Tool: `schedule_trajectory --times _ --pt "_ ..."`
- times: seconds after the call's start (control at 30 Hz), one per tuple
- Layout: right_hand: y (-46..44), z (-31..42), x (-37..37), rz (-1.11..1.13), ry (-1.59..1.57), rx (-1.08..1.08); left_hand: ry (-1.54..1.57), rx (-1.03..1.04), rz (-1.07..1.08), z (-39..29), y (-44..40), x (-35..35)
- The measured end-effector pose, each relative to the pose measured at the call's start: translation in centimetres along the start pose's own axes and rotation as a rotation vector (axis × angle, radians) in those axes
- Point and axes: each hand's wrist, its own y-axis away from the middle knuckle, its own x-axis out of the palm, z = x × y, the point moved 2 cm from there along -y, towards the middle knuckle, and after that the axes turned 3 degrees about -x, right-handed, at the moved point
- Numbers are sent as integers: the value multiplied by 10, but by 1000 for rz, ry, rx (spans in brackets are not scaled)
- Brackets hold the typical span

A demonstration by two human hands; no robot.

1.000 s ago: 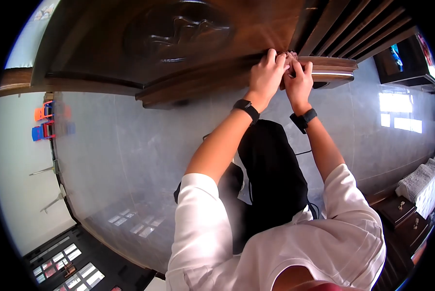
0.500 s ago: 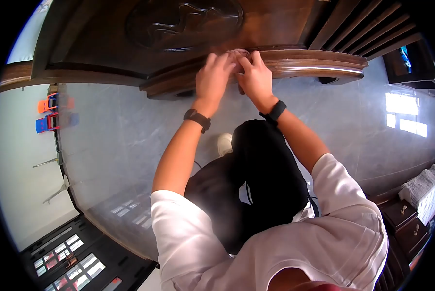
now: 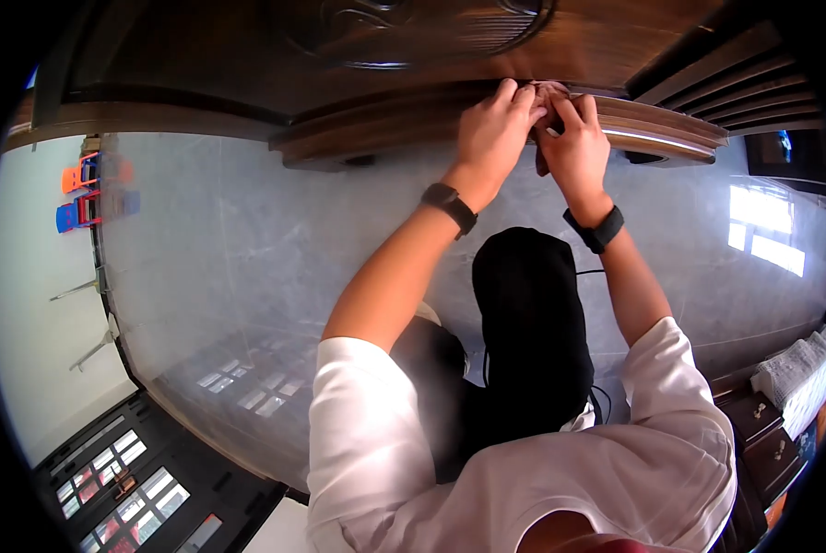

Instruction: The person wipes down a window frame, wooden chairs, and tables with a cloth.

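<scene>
Glossy grey floor point(image 3: 247, 212) is seen below the grip. Pinkish cloth point(image 3: 549, 89) is pinched between curled fingers of left hand point(image 3: 496, 134) and right hand point(image 3: 575, 143), at the carved wooden furniture's moulding point(image 3: 395, 124); judged light, limp (hardly fragile), best gripped where bunched.

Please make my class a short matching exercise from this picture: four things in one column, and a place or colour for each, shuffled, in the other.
Things:
1. pinkish cloth
2. shirt
3. trousers
4. floor

Place or colour:
A. black
B. grey
C. at the wooden ledge, between left hand and right hand
D. white

Pairs: 1-C, 2-D, 3-A, 4-B
</scene>
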Motion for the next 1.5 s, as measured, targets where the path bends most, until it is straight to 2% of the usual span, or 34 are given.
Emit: schedule_trajectory --times 0.23,0.33,0.63,0.73,0.77,0.87,1.27,1.43,1.5 --pt "-3 31 11 79 -9 -96 9 15 -22 36 7 -15" --pt "-5 63 26 68 -45 -217 48 54 -69 66 15 -41" --pt "-13 154 70 341 -59 -422 66 49 -77 153 45 -119" --pt "-15 180 85 555 117 -401 49 25 -81 173 52 -137" --pt "-15 190 84 490 48 -468 62 19 -93 178 55 -142" --pt "-15 213 96 529 113 -433 60 -23 -86 190 61 -158" --pt "-5 262 136 522 -1 -445 -72 -152 -85 236 85 -188" --pt "5 265 144 513 -53 -316 -55 -199 -75 237 93 -193" --pt "6 270 141 519 -116 -219 8 -183 -144 241 100 -194"
